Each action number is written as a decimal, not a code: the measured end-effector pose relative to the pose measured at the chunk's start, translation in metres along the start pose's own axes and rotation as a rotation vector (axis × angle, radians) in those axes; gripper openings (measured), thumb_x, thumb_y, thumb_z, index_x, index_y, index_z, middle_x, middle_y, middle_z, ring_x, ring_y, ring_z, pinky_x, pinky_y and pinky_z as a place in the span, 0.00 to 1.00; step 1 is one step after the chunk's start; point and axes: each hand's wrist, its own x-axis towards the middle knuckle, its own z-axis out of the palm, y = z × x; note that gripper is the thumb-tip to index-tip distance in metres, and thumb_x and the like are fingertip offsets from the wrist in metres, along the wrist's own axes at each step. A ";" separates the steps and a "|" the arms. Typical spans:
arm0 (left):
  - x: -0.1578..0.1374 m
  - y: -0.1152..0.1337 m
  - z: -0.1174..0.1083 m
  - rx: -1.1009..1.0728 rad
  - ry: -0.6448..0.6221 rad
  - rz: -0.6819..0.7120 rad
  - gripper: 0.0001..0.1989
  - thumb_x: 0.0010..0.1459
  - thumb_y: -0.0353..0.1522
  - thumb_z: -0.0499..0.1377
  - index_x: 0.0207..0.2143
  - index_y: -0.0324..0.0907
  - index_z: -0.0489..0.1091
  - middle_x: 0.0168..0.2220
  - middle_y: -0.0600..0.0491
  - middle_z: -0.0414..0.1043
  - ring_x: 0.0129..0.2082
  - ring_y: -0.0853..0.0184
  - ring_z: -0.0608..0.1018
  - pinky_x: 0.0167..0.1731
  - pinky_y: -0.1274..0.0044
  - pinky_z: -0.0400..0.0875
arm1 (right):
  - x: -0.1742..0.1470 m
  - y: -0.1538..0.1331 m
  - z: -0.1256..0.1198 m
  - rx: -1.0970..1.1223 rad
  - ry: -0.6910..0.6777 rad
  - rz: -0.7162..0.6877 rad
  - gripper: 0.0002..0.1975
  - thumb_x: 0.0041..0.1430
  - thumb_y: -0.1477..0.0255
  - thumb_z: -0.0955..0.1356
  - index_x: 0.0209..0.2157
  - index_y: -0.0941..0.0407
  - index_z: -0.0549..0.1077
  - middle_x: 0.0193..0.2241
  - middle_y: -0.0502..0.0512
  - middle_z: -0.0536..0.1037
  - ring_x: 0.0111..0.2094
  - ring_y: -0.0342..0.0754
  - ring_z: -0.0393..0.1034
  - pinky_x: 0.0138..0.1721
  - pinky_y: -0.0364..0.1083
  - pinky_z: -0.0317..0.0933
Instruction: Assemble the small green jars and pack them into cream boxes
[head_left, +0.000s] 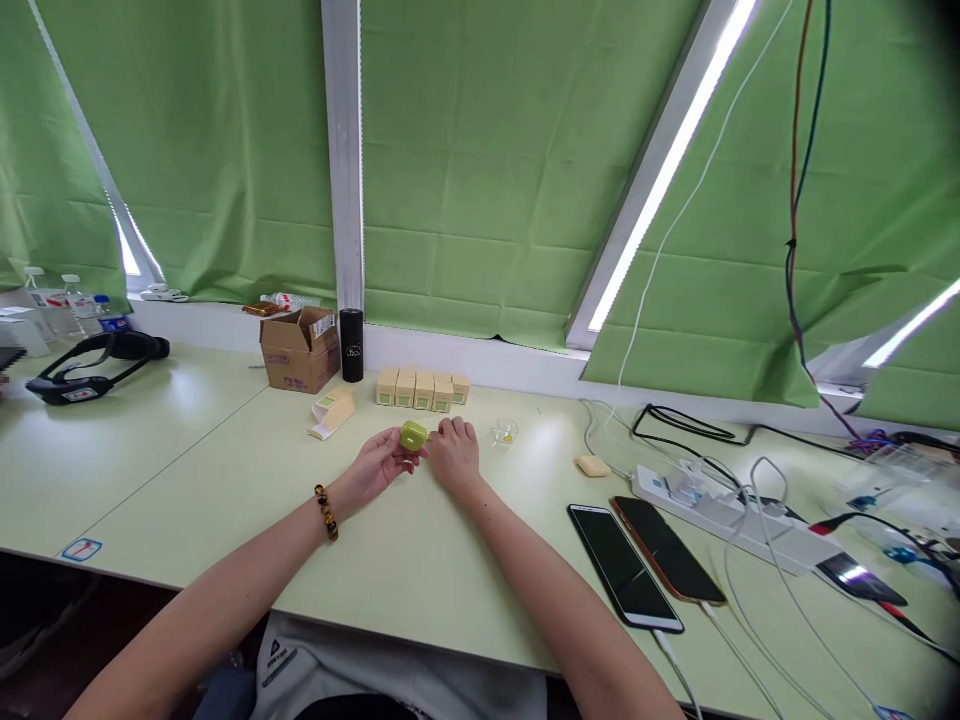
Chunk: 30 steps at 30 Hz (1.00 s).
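A small glossy olive-green case [413, 435], rounded like an earbud case, is held up just above the table in my left hand [382, 458], thumb and fingers around its left side. Close against its right end is my right hand [454, 452], back upward and fingers curled together. A thin greenish bit shows between the case and those fingers, but what they pinch is hidden. Beyond the hands stands a group of small cream boxes [415, 390] with green labels. An opened cream box [332, 411] lies to the left, and a small clear plastic piece [505, 432] to the right.
A cardboard box [300, 350] and a black bottle [352, 345] stand at the back. Right are a beige block [592, 466], two phones [625, 567] and a power strip [739, 520] with tangled cables. A black headset [97, 367] lies far left.
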 end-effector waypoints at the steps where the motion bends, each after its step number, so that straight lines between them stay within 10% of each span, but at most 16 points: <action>1: 0.001 -0.002 -0.001 -0.010 0.026 -0.016 0.19 0.64 0.44 0.62 0.44 0.36 0.72 0.40 0.38 0.80 0.35 0.63 0.80 0.37 0.72 0.71 | 0.005 0.000 0.003 -0.003 0.003 0.022 0.10 0.59 0.79 0.66 0.32 0.58 0.80 0.38 0.63 0.73 0.44 0.57 0.58 0.45 0.53 0.49; 25: 0.000 0.005 0.006 0.105 0.162 -0.034 0.21 0.59 0.47 0.64 0.40 0.38 0.68 0.33 0.42 0.82 0.34 0.59 0.82 0.35 0.72 0.68 | -0.001 -0.008 -0.003 0.471 0.070 0.120 0.10 0.59 0.80 0.64 0.35 0.56 0.77 0.36 0.60 0.79 0.43 0.54 0.68 0.45 0.51 0.60; 30: 0.001 -0.004 0.002 0.139 0.119 -0.063 0.20 0.61 0.47 0.63 0.40 0.38 0.69 0.34 0.42 0.81 0.32 0.62 0.80 0.32 0.74 0.66 | -0.034 -0.007 -0.028 1.212 0.048 0.304 0.07 0.63 0.70 0.65 0.34 0.55 0.74 0.40 0.57 0.82 0.35 0.48 0.75 0.35 0.47 0.69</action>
